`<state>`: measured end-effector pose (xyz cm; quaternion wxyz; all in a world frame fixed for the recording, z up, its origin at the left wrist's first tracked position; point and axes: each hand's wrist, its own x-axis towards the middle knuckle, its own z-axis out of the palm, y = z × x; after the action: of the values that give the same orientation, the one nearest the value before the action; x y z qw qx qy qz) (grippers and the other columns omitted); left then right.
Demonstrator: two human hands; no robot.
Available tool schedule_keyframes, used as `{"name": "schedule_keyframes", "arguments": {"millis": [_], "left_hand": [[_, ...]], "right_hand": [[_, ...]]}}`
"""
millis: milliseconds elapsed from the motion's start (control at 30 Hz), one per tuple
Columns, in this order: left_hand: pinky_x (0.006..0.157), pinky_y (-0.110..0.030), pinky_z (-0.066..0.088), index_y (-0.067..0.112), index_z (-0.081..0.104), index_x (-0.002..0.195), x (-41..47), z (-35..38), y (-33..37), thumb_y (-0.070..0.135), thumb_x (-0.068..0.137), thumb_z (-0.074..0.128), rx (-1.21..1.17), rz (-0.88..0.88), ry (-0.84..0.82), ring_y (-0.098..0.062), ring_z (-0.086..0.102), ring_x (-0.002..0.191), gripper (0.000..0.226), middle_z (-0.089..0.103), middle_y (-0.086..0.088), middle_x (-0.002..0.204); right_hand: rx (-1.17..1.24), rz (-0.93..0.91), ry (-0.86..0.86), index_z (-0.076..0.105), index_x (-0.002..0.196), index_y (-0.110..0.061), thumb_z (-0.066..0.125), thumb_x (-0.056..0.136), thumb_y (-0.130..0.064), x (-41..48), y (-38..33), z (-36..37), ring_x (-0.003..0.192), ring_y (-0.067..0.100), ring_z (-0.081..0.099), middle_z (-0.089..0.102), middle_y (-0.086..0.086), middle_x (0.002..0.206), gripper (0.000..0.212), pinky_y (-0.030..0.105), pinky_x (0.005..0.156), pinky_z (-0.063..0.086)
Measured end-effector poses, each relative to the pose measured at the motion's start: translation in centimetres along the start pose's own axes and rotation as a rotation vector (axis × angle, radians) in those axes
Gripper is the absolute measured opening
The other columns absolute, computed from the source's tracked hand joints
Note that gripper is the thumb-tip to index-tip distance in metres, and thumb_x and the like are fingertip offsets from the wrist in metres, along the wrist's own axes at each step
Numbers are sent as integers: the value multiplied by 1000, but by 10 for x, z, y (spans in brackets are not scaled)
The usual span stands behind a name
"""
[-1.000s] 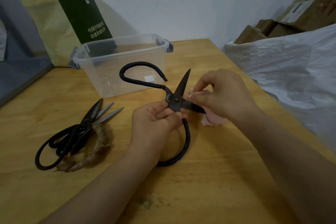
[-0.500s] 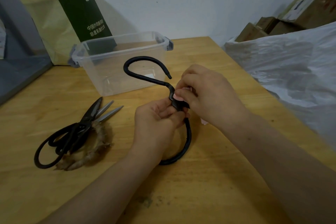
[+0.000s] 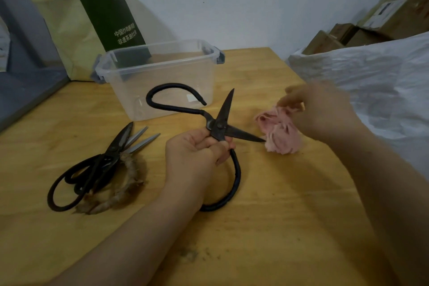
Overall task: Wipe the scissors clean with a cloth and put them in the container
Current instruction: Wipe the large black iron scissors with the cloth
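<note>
While the left hand grips the black iron scissors at their pivot, blades spread, just in front of the clear plastic container, wiping is mid-course — the blurred right hand, seemingly pinching the crumpled pink cloth beside one tip, must next sweep a blade.

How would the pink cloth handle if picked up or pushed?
The pink cloth looks floppy: it bunches in soft folds at the right hand, so it would probably sag when lifted. Crumpled and thin-looking, it is likely light and unlikely to roll; a push would probably just drag it.
</note>
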<state>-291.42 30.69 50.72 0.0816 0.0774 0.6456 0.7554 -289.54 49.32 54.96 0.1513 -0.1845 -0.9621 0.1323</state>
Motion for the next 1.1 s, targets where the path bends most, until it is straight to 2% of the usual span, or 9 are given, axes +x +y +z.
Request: {"name": "schedule_keyframes", "arguments": {"millis": [100,167,233,333,533,633,733,867,1100], "left_hand": [[64,-17,56,-2,68,102,0,-1,0,-13,81,61,10,-14,7,-11,71,71,25,74,-12,83],[64,-16,56,-1,68,103,0,0,0,-13,81,61,4,-24,4,-10,71,71,26,74,-12,83],[63,-16,56,0,68,102,1,0,0,-13,81,61,0,-31,4,-10,71,70,26,74,-12,83],[63,-16,56,2,69,100,0,0,0,-13,81,61,11,-30,6,-10,71,71,25,74,-10,82],[66,-18,57,8,69,95,-1,2,1,-11,81,62,34,-10,-15,-12,72,76,25,75,-7,79],[66,-18,56,6,69,97,-1,1,1,-11,81,62,40,-7,-13,-12,71,75,24,74,-8,80],[65,-17,56,8,69,96,-1,1,0,-11,81,63,51,6,-16,-13,72,76,24,74,-8,79],[68,-19,57,11,70,89,-2,2,0,-11,80,63,62,31,-30,-12,71,75,24,73,-11,78],[65,-17,55,8,69,97,-2,4,-1,-14,80,61,60,106,-63,-12,71,75,29,74,-7,81]], "right_hand": [[-35,-65,171,70,107,-28,55,83,-3,-2,0,-8,124,23,39,55,-4,133,38,39,102,30],[187,-157,160,72,97,-28,57,82,-2,-5,-3,-13,109,13,53,62,-6,117,34,27,87,44],[282,-178,-79,70,96,-32,65,82,-13,-10,-3,-16,91,4,56,62,-9,104,24,18,67,43],[-163,-127,-366,64,114,-29,80,68,-39,-7,6,-8,96,13,55,59,-5,111,50,30,78,49],[60,-77,-142,59,124,-20,64,86,-37,10,1,25,113,20,53,55,1,129,41,37,90,46],[61,-78,-206,68,109,-18,66,85,-23,13,3,34,96,21,61,68,5,107,24,35,83,50],[283,-76,24,72,101,-24,64,88,-24,12,7,21,88,9,58,67,-6,97,15,24,76,43],[500,-262,158,65,97,-38,71,81,-30,-6,-12,5,80,-2,57,62,-18,84,19,20,71,46],[396,-514,130,76,92,-22,69,83,-32,-16,-38,27,86,9,60,65,-7,94,15,32,76,50]]}}
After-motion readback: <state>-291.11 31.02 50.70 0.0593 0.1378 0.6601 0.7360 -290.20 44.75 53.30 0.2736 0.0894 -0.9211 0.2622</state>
